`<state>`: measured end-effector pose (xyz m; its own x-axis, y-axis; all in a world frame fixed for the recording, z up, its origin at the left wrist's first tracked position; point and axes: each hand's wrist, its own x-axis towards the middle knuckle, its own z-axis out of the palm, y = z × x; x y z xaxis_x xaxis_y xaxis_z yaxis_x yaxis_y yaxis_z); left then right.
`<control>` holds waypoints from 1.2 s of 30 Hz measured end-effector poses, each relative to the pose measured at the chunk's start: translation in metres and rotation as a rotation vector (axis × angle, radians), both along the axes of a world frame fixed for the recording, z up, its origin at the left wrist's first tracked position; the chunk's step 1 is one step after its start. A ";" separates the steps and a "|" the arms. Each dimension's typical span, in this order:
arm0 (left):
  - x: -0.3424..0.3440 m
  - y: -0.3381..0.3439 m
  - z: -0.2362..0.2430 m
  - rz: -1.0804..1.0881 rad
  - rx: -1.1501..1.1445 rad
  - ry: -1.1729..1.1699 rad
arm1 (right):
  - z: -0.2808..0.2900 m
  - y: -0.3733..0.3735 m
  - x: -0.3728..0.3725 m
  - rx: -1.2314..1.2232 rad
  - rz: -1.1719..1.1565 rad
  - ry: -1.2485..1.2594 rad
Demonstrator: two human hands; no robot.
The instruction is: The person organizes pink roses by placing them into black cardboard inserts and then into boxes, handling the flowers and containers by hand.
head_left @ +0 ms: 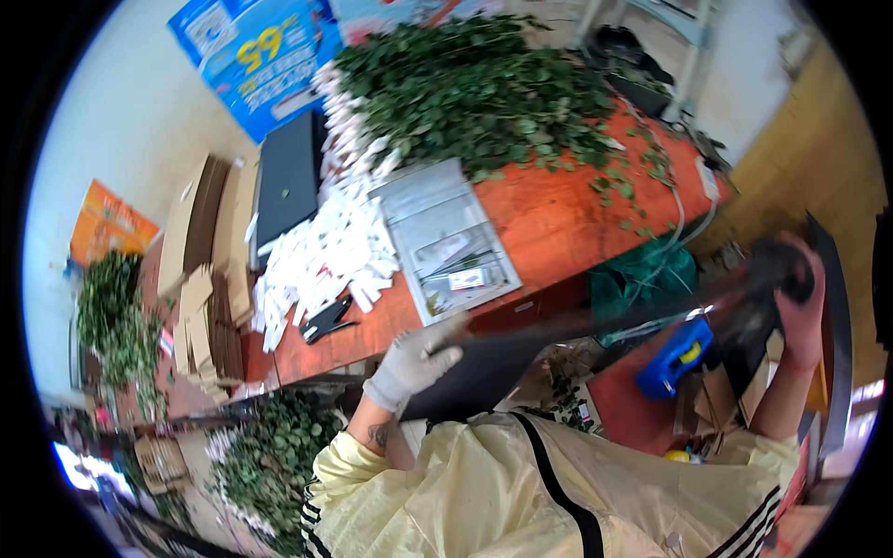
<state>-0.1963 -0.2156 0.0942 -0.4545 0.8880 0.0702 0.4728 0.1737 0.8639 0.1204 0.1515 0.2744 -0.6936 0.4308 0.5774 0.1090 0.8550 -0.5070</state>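
Observation:
A long dark object (605, 312), smeared by motion, stretches between my hands in front of the orange table. My left hand (419, 358), in a pale grey glove, is closed on its left end. My right hand (795, 284), in a pinkish glove, grips the blurred right end at the far right. A dark flat panel (465, 386) shows below it. Above my left hand lie a metal tray (391, 205) with small items, a pile of white paper strips (326, 251) and a black stapler-like tool (326, 321).
The orange table (558, 232) holds leafy stems (465, 93), cardboard stacks (191, 223) and a black slab (284, 181). Under it are a green bag (628, 274), a blue tape dispenser (670, 363) and cardboard. More stems (270, 456) lie lower left. A wooden panel (809, 158) stands right.

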 end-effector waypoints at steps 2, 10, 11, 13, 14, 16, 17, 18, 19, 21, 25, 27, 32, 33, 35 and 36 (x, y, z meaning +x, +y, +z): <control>-0.019 -0.020 -0.013 0.394 0.012 0.368 | 0.018 0.021 -0.102 -0.032 0.016 0.004; -0.083 0.055 0.067 -0.107 0.326 0.669 | 0.116 -0.092 -0.452 0.466 0.173 -0.630; -0.101 0.074 0.071 -0.198 -0.036 0.657 | 0.107 -0.077 -0.488 0.542 0.257 -0.574; -0.157 0.095 0.014 -0.199 -0.113 0.626 | 0.068 -0.075 -0.548 0.632 0.419 -0.553; -0.180 0.096 -0.017 -0.192 -0.006 0.486 | 0.051 -0.081 -0.567 0.652 0.463 -0.591; -0.216 0.106 -0.063 -0.241 0.021 0.217 | -0.017 -0.075 -0.588 1.070 0.259 -0.333; -0.225 0.105 -0.082 -0.255 -0.046 0.232 | -0.028 -0.085 -0.581 1.113 0.334 -0.168; -0.233 0.104 -0.098 -0.270 -0.110 0.245 | -0.026 -0.090 -0.570 1.014 0.492 -0.203; -0.236 0.104 -0.113 -0.316 -0.171 0.202 | -0.036 -0.087 -0.560 0.815 0.653 -0.219; -0.240 0.099 -0.142 -0.382 -0.256 0.234 | -0.005 -0.105 -0.539 0.325 1.003 -0.924; -0.229 0.102 -0.136 -0.477 -0.192 0.020 | -0.061 -0.082 -0.515 -0.436 1.330 -1.236; -0.217 0.108 -0.134 -0.549 -0.210 -0.128 | -0.111 -0.078 -0.516 -0.286 1.321 -1.277; -0.199 0.096 -0.096 -0.563 -0.224 -0.570 | -0.295 -0.086 -0.517 0.785 1.255 -0.836; -0.198 0.091 -0.090 -0.547 -0.249 -0.545 | -0.307 -0.090 -0.515 0.773 1.278 -0.834; -0.186 0.073 -0.091 -0.423 -0.205 -0.522 | -0.324 -0.103 -0.507 0.629 1.261 -0.856; -0.188 0.064 -0.084 -0.405 -0.211 -0.537 | -0.330 -0.106 -0.504 0.620 1.285 -0.853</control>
<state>-0.3840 -0.1515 0.0098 -0.0087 0.9645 -0.2638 0.0531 0.2639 0.9631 -0.3838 0.0452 -0.0559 -0.5771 -0.7688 -0.2755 -0.7305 0.6368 -0.2466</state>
